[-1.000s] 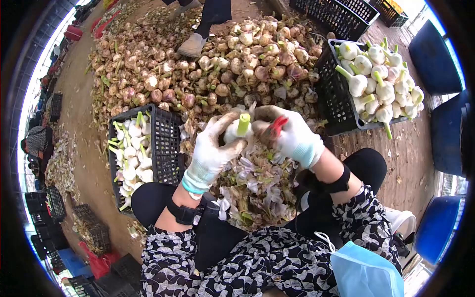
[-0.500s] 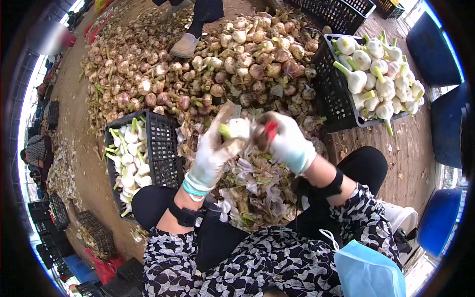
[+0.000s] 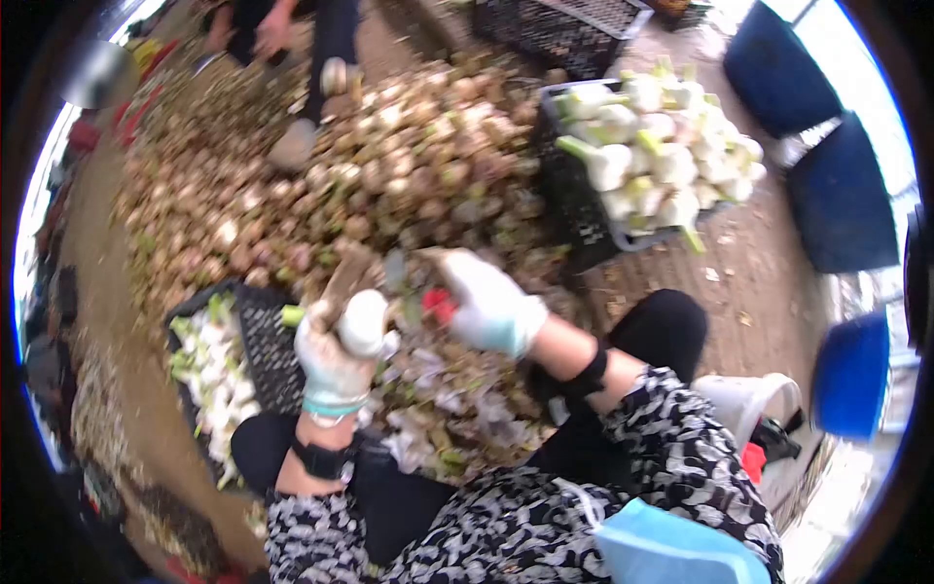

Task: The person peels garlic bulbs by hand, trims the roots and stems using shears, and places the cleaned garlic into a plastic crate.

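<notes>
In my gloved left hand (image 3: pixel 329 362) is a white, peeled garlic bulb (image 3: pixel 365 323), its green stem end poking out on the left side. My gloved right hand (image 3: pixel 486 304) is closed around a small red-handled knife (image 3: pixel 439 306); motion blurs it, and a greyish blade-like shape shows between the hands. The two hands are apart. Below them lies a heap of loose garlic skins (image 3: pixel 457 389). Beyond spreads a large pile of unpeeled garlic bulbs (image 3: pixel 418 146).
Black crates of cleaned garlic stand at left (image 3: pixel 272 355) and right (image 3: pixel 574 209). Blue bins (image 3: pixel 842 195) line the right side, near a white bucket (image 3: pixel 735 404). Another person's shoe (image 3: pixel 294 146) rests on the pile, and that person's hands (image 3: pixel 275 29) show at the top.
My hands have separated, and the bulb has turned so its white rounded side faces up. The view has shifted, so the scene sits further left. Another person's hands have come into view.
</notes>
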`<action>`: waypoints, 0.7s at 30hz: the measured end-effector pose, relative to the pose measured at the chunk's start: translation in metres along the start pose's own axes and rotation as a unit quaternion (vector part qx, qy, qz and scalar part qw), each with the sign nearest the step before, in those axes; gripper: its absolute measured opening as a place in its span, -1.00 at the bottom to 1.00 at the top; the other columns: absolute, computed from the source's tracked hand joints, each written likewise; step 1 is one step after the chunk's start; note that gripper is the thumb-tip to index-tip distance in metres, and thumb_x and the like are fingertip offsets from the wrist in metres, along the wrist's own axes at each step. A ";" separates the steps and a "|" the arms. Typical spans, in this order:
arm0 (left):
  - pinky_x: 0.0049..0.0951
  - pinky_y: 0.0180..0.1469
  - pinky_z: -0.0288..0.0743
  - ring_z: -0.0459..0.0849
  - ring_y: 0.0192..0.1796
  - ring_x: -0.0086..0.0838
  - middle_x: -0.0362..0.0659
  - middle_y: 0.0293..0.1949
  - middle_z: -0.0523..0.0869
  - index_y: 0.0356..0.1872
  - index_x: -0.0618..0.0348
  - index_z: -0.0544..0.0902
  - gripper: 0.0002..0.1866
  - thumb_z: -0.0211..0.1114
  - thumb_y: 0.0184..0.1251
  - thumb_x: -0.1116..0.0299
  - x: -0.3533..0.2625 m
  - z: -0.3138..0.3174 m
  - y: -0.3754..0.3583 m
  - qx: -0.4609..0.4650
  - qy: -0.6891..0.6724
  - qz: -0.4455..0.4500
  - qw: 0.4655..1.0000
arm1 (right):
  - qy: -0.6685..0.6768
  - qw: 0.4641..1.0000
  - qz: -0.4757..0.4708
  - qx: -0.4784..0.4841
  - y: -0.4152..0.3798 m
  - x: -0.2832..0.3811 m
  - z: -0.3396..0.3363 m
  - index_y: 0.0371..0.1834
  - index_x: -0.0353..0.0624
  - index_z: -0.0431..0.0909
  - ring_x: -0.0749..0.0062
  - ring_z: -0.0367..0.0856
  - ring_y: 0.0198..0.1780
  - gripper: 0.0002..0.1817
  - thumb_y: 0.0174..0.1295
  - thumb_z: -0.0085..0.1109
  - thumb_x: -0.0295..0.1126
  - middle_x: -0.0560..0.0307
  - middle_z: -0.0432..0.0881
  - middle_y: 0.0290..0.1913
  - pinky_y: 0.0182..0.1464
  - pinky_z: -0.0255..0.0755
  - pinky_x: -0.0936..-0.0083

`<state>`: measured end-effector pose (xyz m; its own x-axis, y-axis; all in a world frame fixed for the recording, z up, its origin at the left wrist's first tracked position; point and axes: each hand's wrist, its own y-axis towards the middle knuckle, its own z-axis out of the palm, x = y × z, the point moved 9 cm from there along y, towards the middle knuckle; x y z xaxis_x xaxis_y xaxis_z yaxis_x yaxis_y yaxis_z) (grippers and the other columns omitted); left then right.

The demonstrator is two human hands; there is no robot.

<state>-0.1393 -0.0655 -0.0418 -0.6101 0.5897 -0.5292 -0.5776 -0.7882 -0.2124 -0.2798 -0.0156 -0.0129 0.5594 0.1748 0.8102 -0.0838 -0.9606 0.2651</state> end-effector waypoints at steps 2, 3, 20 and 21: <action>-0.28 0.17 0.46 0.59 0.09 -0.27 -0.04 0.19 0.50 0.30 0.31 0.32 -0.47 -0.10 0.37 0.24 0.015 0.011 -0.002 0.031 0.155 0.023 0.987 | 0.127 0.990 0.006 0.056 -0.011 0.020 0.018 0.26 -0.25 0.31 0.17 0.56 -0.10 -0.41 0.07 0.10 -0.45 -0.16 0.52 -0.11 -0.04 0.44 0.35; -0.32 0.21 0.41 0.55 0.13 -0.31 -0.04 0.21 0.48 0.32 0.31 0.28 -0.48 -0.12 0.43 0.23 0.017 0.012 -0.005 -0.007 0.278 0.056 0.959 | 0.115 0.990 -0.085 0.017 -0.016 0.027 0.023 0.26 -0.24 0.31 0.25 0.56 -0.11 -0.42 0.08 0.07 -0.47 -0.13 0.52 -0.10 -0.04 0.44 0.40; -0.32 0.20 0.35 0.51 0.13 -0.34 -0.04 0.12 0.53 0.20 0.38 0.41 -0.50 0.03 0.41 0.18 0.029 -0.016 0.016 -0.045 0.297 0.006 0.954 | -0.397 0.769 0.286 -0.412 -0.046 -0.150 -0.503 0.05 -0.21 0.53 0.03 0.59 0.04 -0.52 0.08 0.16 -0.20 -0.24 0.61 -0.04 0.10 0.41 0.35; -0.29 0.17 0.40 0.52 0.11 -0.34 -0.07 0.09 0.55 0.19 0.33 0.44 -0.53 0.01 0.41 0.18 0.030 -0.023 0.015 -0.052 0.304 0.002 0.951 | -0.412 0.762 0.323 -0.381 -0.050 -0.167 -0.498 -0.07 -0.17 0.58 0.07 0.61 -0.07 -0.65 0.14 0.10 -0.22 -0.14 0.66 -0.16 0.01 0.42 0.40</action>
<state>-0.1539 -0.0634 -0.0801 -0.1674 0.4002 -0.9010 -0.4995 -0.8224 -0.2725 -0.7801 0.1112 0.0987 0.4997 -0.7786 0.3797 -0.8403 -0.3293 0.4306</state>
